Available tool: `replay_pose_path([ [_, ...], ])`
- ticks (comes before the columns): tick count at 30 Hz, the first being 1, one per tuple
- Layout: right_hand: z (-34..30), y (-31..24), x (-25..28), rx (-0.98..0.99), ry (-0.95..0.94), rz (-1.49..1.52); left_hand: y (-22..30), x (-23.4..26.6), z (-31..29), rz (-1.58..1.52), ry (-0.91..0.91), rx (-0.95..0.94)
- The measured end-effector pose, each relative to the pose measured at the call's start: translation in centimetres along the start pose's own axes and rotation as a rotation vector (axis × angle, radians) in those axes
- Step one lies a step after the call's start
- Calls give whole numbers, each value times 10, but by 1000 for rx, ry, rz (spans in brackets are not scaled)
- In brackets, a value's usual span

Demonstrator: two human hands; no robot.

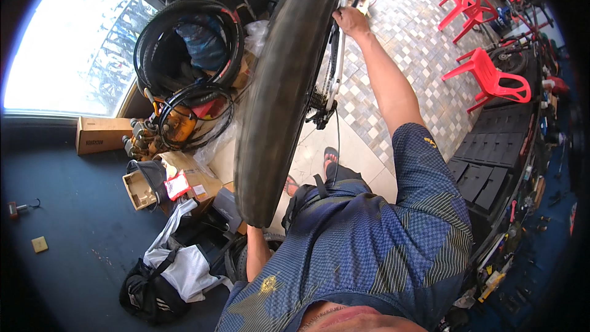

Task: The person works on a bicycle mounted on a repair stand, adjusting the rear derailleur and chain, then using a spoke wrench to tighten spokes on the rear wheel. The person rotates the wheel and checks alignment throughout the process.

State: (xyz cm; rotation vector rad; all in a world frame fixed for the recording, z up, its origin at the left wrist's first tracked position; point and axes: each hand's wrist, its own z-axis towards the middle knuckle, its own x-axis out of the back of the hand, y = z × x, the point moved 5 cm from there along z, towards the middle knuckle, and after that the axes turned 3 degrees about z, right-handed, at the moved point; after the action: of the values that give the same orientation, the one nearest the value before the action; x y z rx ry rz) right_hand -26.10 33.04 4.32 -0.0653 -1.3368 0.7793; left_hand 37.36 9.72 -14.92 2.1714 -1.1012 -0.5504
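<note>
The right hand (350, 20) reaches up and far forward, the arm almost straight, its bare forearm running from the blue patterned sleeve to the top of the picture. Its fingers curl around the bicycle frame (340, 55) just beside the rim, so the hand grips the white tube near the top of the wheel. The bicycle wheel (279, 98) stands upright in front of the person, its wide dark tyre filling the middle of the view from the top edge down to waist height. The left arm (257, 252) hangs low and bends down beside the lower end of the tyre; the hand itself is hidden behind the tyre and the shirt, so I cannot tell how its fingers stand. To the left of the wheel a heap of spare tyres (187, 43) leans near cardboard boxes (101, 134), and a dark bag (150, 292) lies on the blue floor. Two red plastic chairs (488, 77) stand on the tiled pavement to the right, well apart from the wheel.
</note>
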Motion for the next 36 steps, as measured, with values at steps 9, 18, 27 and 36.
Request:
replay_pose_path([
  [9,-1,-8,5,-14,-7,-31,2,-1,4,-9,-11,-4],
  [18,0,-11,6,-66,-75,-58,5,-2,6,-11,-20,-3],
  [27,2,-10,2,-56,-37,-50,6,-3,5,-16,-24,-6],
  [36,-3,-14,8,-63,-55,-28,8,-4,5,-13,-34,4],
])
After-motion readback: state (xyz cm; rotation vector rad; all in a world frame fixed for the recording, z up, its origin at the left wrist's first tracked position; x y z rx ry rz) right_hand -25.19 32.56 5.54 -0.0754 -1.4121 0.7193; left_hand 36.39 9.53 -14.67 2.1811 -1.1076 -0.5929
